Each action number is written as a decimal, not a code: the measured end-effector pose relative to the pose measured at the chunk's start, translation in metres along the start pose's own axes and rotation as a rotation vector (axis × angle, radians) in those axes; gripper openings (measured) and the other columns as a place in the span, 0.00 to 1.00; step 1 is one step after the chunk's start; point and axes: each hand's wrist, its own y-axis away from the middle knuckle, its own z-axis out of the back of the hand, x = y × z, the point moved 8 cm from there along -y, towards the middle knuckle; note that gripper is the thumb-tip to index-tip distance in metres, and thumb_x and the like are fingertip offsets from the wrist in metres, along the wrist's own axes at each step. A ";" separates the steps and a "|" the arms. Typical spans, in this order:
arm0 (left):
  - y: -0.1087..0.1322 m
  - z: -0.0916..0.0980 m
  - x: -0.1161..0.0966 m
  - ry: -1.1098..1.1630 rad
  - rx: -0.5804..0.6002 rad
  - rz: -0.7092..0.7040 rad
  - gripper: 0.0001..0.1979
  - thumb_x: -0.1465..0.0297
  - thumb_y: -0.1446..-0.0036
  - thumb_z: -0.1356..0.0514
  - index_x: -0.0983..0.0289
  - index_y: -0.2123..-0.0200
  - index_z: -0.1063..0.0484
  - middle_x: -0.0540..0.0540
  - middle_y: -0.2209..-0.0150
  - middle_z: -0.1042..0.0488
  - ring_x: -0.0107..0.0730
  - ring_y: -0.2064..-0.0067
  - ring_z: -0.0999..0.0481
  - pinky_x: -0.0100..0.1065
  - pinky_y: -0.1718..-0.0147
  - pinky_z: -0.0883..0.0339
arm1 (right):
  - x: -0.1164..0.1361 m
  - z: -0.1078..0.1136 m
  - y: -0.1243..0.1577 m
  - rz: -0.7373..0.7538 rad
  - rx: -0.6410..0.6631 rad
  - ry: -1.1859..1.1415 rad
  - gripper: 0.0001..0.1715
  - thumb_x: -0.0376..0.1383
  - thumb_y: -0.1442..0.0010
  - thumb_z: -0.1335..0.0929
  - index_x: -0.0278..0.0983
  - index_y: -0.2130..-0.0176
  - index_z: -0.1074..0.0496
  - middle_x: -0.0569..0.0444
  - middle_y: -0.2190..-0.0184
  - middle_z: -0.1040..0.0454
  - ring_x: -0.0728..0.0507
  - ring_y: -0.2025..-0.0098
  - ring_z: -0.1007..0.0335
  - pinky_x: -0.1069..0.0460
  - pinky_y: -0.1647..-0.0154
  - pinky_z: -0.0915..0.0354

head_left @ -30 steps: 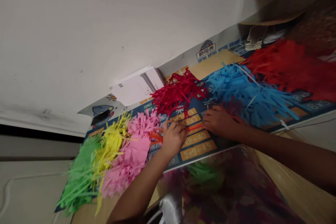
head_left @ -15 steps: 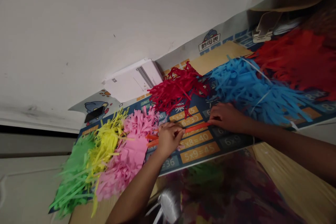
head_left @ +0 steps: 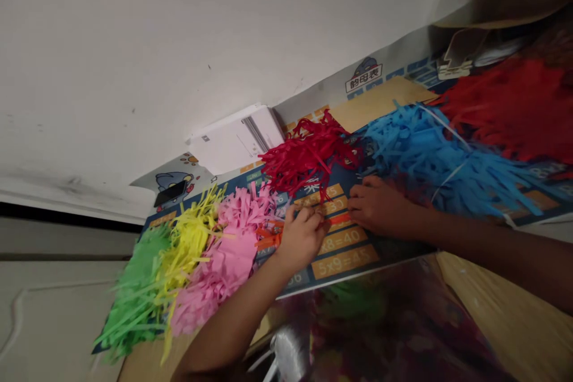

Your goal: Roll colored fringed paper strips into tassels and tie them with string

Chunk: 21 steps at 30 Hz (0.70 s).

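An orange paper strip point(head_left: 339, 219) stretches between my two hands over the printed mat point(head_left: 344, 250). My left hand point(head_left: 301, 236) is closed over its left part, and orange fringed ends poke out to the left of the hand. On the right, my right hand point(head_left: 385, 208) has its fingers curled down on the strip's other end. A pink fringed paper bundle point(head_left: 233, 250) lies just left of my left hand. Beyond the hands sits a crimson bundle of shredded paper point(head_left: 304, 152). A blue fringed bundle point(head_left: 416, 143) tied with white string lies by my right hand and forearm.
Yellow point(head_left: 190, 245) and green point(head_left: 138, 292) paper fringes lie at the left. White cards point(head_left: 228, 146) lean by the wall near a dark object point(head_left: 171, 193). A red bundle point(head_left: 505, 107) and a clip point(head_left: 455, 65) are far right. A plastic bag point(head_left: 394, 334) is in front.
My hands have come closer together, so less of the orange strip shows between them. My left hand has shifted right along it. The whole view has shifted slightly.
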 end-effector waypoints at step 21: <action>0.010 -0.011 0.007 0.223 -0.139 0.029 0.11 0.68 0.32 0.44 0.57 0.60 0.20 0.55 0.62 0.20 0.38 0.56 0.27 0.42 0.54 0.36 | -0.010 -0.015 0.024 -0.096 -0.165 -0.013 0.10 0.30 0.34 0.33 0.40 0.65 0.23 0.55 0.65 0.21 0.41 0.57 0.34 0.44 0.56 0.52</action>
